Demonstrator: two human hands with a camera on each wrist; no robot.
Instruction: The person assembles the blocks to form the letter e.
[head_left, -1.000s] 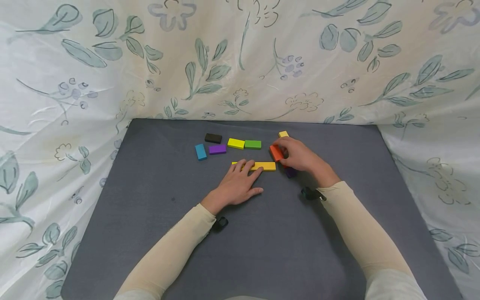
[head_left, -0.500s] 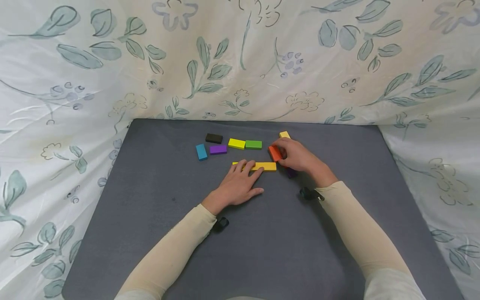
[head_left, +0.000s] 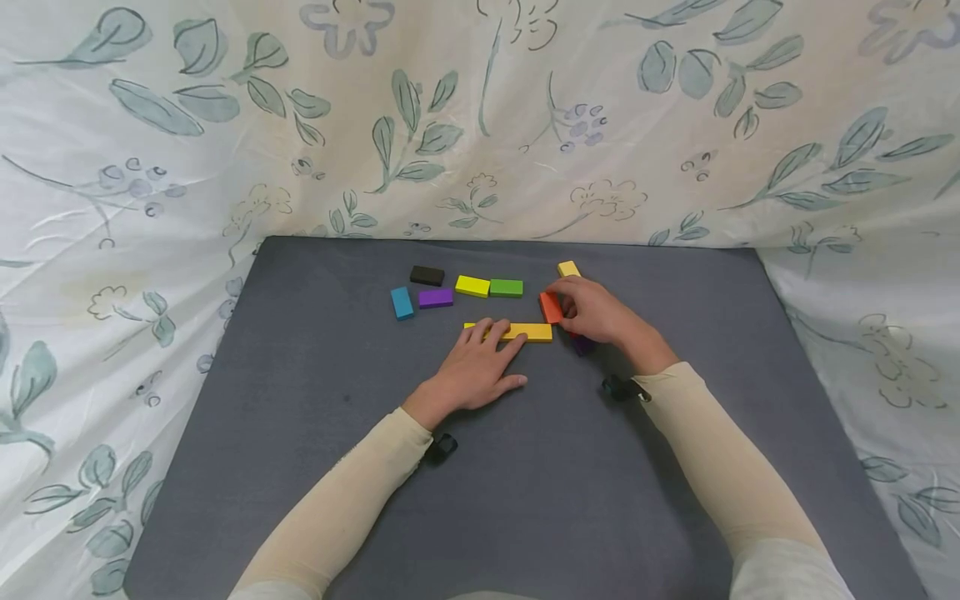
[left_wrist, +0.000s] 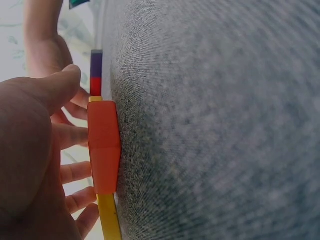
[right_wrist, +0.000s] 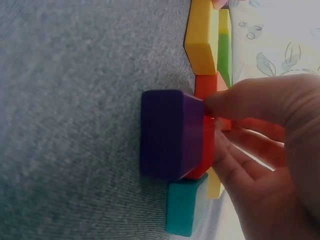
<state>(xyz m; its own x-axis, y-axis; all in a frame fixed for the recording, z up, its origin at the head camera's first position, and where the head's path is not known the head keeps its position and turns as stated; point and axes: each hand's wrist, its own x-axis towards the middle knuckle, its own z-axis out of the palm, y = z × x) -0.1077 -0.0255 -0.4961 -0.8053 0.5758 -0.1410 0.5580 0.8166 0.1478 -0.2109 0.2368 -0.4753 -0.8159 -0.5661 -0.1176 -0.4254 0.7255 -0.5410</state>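
While the left hand (head_left: 472, 371) rests on the amber row (head_left: 534, 333) in the head view, its fingers spread apart and holding nothing, the right hand (head_left: 602, 315) pinches the red-orange block (head_left: 551, 307) between thumb and fingertip just by that row's right end. Beyond them on the dark table (head_left: 300, 417) lie a black block (head_left: 427, 275), a blue block (head_left: 402, 303), a purple block (head_left: 435, 298), a yellow block (head_left: 472, 286) and a green block (head_left: 506, 288), with a pale block (head_left: 568, 268) past the right hand and a dark purple block (head_left: 583, 346) half hidden below it. I would judge the work to be partway: the amber row looks settled, the red-orange block seems in the midst of being placed, and the far blocks lie untouched; how many are to be used, I cannot tell. From the left wrist, an orange block (left_wrist: 104, 147) lies close by the palm, with separate fingers reaching beyond it; whether they press it is unclear. From the right wrist, the dark purple block stands in front of a red block (right_wrist: 207, 145), a teal block (right_wrist: 182, 207) near them, and the pinched block's near end is partly covered by the thumb. No brand, label or writing is legible in any view.
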